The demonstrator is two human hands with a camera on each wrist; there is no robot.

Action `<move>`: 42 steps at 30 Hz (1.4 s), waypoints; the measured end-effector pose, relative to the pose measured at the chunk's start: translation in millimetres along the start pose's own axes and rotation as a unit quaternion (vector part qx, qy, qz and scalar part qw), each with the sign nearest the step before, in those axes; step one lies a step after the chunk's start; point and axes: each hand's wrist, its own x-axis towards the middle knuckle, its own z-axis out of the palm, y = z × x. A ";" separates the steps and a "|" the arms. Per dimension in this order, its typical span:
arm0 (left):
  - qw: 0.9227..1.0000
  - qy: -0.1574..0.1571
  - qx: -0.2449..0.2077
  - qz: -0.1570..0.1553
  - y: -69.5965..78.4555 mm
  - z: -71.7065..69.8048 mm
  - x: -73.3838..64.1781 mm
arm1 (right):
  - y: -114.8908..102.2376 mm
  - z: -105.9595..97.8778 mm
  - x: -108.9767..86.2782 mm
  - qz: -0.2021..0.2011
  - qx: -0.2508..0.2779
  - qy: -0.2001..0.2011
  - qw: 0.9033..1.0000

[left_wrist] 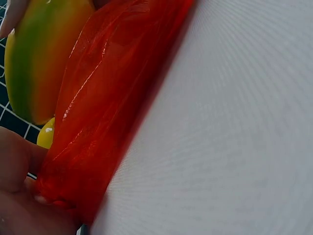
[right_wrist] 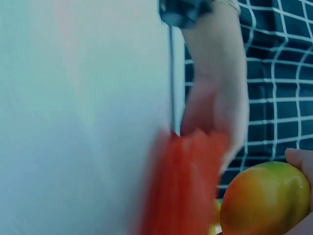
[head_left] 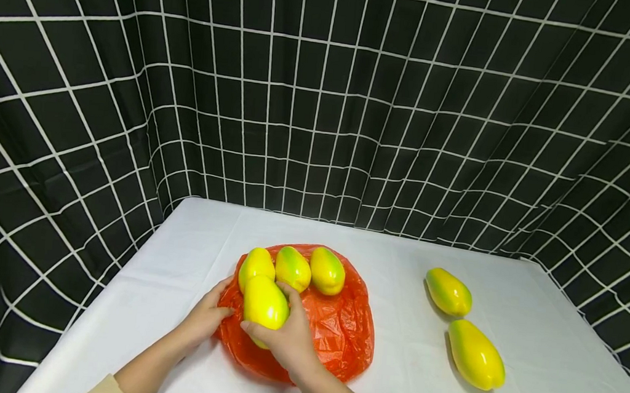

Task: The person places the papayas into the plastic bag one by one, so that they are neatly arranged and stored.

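A red plastic bag (head_left: 334, 337) lies spread with its mouth up on the table. Its left rim is pinched by my left hand (head_left: 207, 316), and the left wrist view shows the thin film (left_wrist: 105, 93) bunched at the thumb. Over the bag's left part, my right hand (head_left: 291, 338) holds a yellow-green mango (head_left: 264, 302) between thumb and fingers; the right wrist view has this mango (right_wrist: 264, 198) at lower right. Three more mangoes sit along the bag's back side: a left one (head_left: 258, 262), a middle one (head_left: 293, 267) and a right one (head_left: 327, 271).
Two other mangoes lie on the white tablecloth (head_left: 399, 326) to the right, one farther back (head_left: 448, 292) and a larger-looking one (head_left: 476, 355) nearer. A black curtain with a white grid (head_left: 323, 98) encloses the table's back and sides.
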 end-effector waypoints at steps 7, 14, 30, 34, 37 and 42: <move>1.000 0.002 0.006 -0.007 0.0 0.7 2.0 | 8.8 13.7 -5.6 -0.017 -0.032 -0.015 0.999; 1.000 0.002 0.006 -0.008 0.7 0.7 0.9 | 12.7 17.7 -6.5 -0.013 -0.025 -0.022 0.999; 1.000 -0.004 0.016 -0.006 1.9 -0.7 -0.6 | 20.0 19.5 -8.5 -0.012 -0.019 -0.018 1.000; 1.000 -0.003 0.018 -0.006 1.9 -0.5 -0.7 | 22.0 19.7 -7.9 -0.005 -0.016 -0.016 1.000; 1.000 -0.004 0.017 -0.006 2.1 -0.4 -0.6 | 22.1 19.5 -8.0 0.000 -0.011 -0.019 1.000; 1.000 -0.007 0.021 -0.005 3.4 -0.3 -0.4 | 22.4 19.4 -8.0 0.008 -0.003 -0.024 1.000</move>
